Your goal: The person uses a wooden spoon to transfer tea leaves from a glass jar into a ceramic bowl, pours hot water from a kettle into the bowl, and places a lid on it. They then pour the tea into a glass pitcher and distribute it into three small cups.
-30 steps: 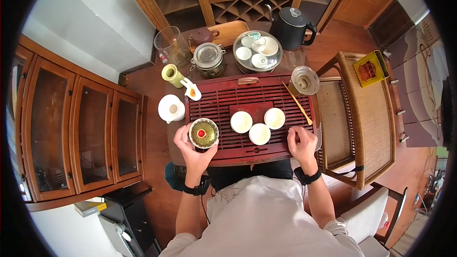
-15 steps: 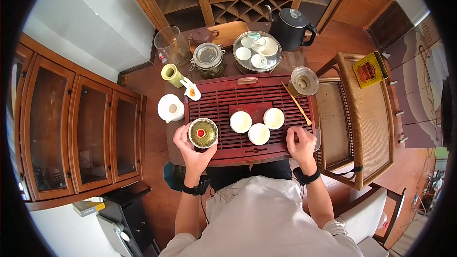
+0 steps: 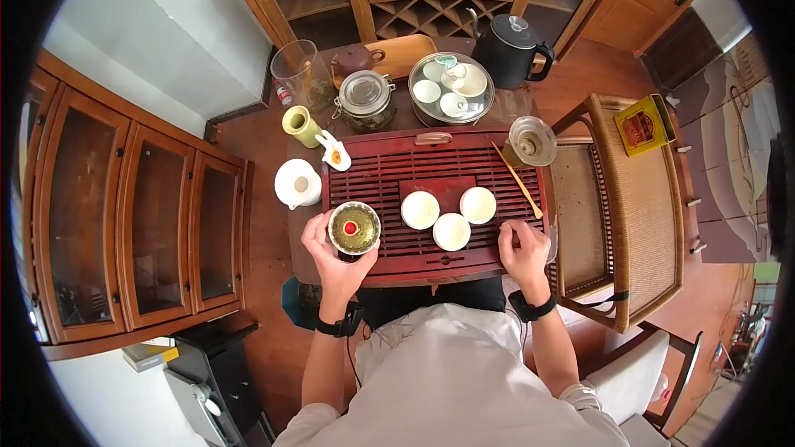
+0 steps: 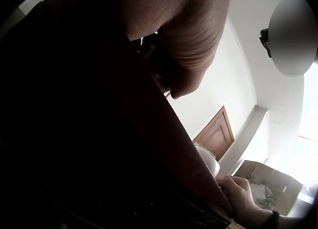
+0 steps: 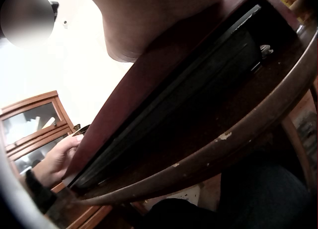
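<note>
My left hand [image 3: 338, 269] curls its fingers and thumb round a round tea vessel [image 3: 354, 228] at the tray's front left corner. Seen from above, the vessel has a pale rim, greenish-yellow contents and a red knob in the middle. At the front right of the slatted red tea tray [image 3: 373, 174], my right hand [image 3: 524, 250] rests on the edge, fingers loosely bent and holding nothing. Between the hands stand three white teacups, a left one [image 3: 420, 210], a front one [image 3: 451, 232] and a right one [image 3: 478, 205]. The left wrist view is mostly dark.
A wooden tea stick [image 3: 518, 180] and a glass cup [image 3: 531, 141] are at the tray's right. A white pitcher [image 3: 297, 184], yellow-green vase [image 3: 301, 126] and white figurine [image 3: 335, 153] stand left. Behind are a glass jar [image 3: 364, 99], lidded steel bowl [image 3: 451, 89] and black kettle [image 3: 512, 50].
</note>
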`<state>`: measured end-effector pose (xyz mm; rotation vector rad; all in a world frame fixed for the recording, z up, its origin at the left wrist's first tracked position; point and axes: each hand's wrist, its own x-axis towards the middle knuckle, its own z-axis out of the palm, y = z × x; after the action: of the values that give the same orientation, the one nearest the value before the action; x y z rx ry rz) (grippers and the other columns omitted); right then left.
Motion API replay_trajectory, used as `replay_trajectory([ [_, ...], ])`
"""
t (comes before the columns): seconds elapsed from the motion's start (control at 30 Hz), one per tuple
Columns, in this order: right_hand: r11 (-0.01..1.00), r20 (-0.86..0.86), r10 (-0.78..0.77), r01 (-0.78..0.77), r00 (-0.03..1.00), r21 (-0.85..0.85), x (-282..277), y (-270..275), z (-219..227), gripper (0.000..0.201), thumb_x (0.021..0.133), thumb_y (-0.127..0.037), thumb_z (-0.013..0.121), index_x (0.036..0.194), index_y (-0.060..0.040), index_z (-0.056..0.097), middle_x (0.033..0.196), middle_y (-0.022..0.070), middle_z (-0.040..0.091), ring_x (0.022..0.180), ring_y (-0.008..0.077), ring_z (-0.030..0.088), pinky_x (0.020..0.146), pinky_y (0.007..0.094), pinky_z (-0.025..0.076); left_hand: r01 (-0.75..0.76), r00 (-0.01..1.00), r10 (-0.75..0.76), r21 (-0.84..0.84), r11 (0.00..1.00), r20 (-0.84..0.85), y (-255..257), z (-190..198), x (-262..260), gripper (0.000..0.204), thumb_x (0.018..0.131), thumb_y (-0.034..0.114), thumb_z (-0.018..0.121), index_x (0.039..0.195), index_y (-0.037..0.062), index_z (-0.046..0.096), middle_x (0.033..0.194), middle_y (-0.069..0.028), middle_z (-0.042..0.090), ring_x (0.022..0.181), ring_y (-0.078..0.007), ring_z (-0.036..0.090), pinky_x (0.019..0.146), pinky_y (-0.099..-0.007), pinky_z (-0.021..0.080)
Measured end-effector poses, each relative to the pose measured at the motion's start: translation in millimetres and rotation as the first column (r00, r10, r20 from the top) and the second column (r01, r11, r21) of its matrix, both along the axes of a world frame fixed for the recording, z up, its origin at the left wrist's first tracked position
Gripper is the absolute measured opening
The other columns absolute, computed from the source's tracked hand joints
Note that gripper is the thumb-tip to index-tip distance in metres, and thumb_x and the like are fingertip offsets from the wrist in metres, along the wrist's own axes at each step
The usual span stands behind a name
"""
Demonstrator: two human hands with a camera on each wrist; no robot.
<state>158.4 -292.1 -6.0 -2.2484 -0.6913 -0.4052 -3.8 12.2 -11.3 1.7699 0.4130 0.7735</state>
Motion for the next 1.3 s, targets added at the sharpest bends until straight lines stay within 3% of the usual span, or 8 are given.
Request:
replay_trajectory([
  [0.77,1.000,0.001,0.001,-0.001,1.000,-0.023,-0.8,1.9,5.0,0.003,0.090,-0.005,0.075,0.087,-0.0056,0.073,0.067,0.0106,0.070,0.055,0.0279,0.067,0.053,0.0387,0.052,0.029,1.000,-0.030,0.098,0.995,0.004,2.1,0.7,0.3,0.102,0.078,-0.001,0.090,0.154,0.0099,0.023,0.148,-0.0199,0.049,0.135,-0.0279,0.057,0.115,-0.0415,0.050],
  [1.03,1.000,0.006,0.003,-0.003,1.000,-0.021,-0.1,1.4,3.0,0.003,0.089,-0.004,0.074,0.087,-0.0059,0.073,0.067,0.0106,0.070,0.056,0.0289,0.068,0.054,0.0392,0.053,0.018,0.999,-0.027,0.180,0.983,0.046,1.3,4.0,4.4,0.101,0.077,0.000,0.091,0.153,0.0081,0.024,0.158,-0.0213,0.038,0.144,-0.0311,0.048,0.121,-0.0443,0.046],
  [1.3,1.000,0.004,-0.007,0.007,1.000,-0.023,-0.8,1.9,2.9,0.004,0.090,-0.006,0.075,0.086,-0.0061,0.073,0.068,0.0104,0.070,0.056,0.0281,0.068,0.054,0.0390,0.053,0.047,0.997,-0.053,0.102,0.994,0.057,3.0,-2.3,-0.2,0.103,0.076,0.006,0.096,0.152,0.0074,0.027,0.157,-0.0206,0.040,0.142,-0.0308,0.051,0.120,-0.0460,0.046],
])
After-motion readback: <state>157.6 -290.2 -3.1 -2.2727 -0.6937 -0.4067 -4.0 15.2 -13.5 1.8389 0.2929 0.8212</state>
